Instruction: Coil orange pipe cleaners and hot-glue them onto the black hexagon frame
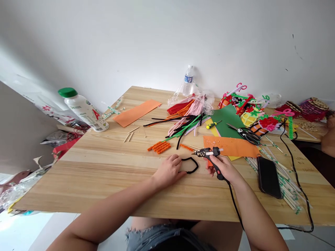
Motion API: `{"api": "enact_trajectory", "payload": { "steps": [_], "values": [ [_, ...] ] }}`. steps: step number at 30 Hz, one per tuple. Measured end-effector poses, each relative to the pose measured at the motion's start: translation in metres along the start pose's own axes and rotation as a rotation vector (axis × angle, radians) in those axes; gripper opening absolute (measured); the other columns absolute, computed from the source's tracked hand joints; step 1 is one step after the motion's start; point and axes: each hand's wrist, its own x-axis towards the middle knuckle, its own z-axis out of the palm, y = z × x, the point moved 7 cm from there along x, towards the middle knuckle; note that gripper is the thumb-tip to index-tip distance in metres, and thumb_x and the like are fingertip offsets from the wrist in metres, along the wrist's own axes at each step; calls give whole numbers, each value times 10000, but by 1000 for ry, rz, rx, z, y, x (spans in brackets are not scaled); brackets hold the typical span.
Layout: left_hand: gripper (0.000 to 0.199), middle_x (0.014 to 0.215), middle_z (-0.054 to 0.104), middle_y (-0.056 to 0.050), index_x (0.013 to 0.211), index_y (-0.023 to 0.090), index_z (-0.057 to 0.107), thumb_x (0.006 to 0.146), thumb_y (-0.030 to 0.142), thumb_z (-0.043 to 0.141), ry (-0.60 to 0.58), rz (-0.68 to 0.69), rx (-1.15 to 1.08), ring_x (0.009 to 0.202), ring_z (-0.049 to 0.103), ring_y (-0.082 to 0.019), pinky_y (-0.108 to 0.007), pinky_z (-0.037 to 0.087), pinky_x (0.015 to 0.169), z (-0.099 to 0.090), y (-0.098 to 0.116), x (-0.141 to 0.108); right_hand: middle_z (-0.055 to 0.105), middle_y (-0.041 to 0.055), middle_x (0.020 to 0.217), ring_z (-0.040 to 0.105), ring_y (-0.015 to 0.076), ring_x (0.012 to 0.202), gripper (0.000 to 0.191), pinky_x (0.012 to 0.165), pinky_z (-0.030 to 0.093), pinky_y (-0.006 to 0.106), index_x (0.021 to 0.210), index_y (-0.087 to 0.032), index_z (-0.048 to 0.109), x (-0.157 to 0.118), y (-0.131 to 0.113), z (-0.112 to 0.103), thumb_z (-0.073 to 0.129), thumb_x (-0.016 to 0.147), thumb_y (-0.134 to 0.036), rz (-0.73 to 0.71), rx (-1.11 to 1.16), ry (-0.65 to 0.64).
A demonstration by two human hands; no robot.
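My right hand (225, 167) is wrapped round the handle of a black hot glue gun (209, 153), whose nozzle points left. A cord hangs from the handle over the table's front edge. My left hand (169, 169) rests on the wood, its fingers closed on one side of a black pipe cleaner (195, 169) bent into an angular loop. The nozzle hovers near the loop's far side; I cannot tell whether they touch. Just beyond my left hand lie coiled orange pipe cleaners (159, 147), and a short orange coil (186, 147) sits near the nozzle.
Loose pipe cleaners (180, 122) spread from a plastic bag at the back. To the right are scissors (246, 134), a screwdriver (213, 124), orange felt (235, 146), a phone (269, 177) and wrapped sticks (289, 191). A white bottle (85, 111) stands left. Another person's arm (328, 137) shows far right.
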Motion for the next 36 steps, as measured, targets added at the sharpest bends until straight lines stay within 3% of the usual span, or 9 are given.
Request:
{"api": "enact_trajectory", "payload": {
  "steps": [4,8,15,36],
  "values": [
    [312,1147,641,-162,1041,142,672,883,387,561,21,-31,17,1121,559,-313,-478,505,956,0,-2,-1,628,43,665,602,139,526,519,446,479,238,840,-129,641,0,0,-1,638,738,-638,4,-19,4],
    [552,1289,564,-180,1218,130,592,808,497,620,25,-92,0,1221,485,-350,-510,432,1031,-1,-11,0,625,47,673,601,136,528,520,450,483,243,766,-132,631,1,1,0,624,744,-651,-9,-59,-3],
    [836,1354,523,-195,1390,124,425,746,617,628,-21,-82,-55,1267,449,-350,-527,356,1081,2,-20,0,608,37,644,580,119,506,557,458,471,236,725,-140,604,6,11,1,576,759,-696,3,-67,-2],
    [806,1312,529,-199,1314,102,489,712,610,663,23,-76,-71,1224,465,-364,-535,374,1057,4,-26,-1,571,1,610,488,73,453,629,442,354,220,685,-160,521,5,7,-4,506,710,-788,-8,-264,66]
  ]
}}
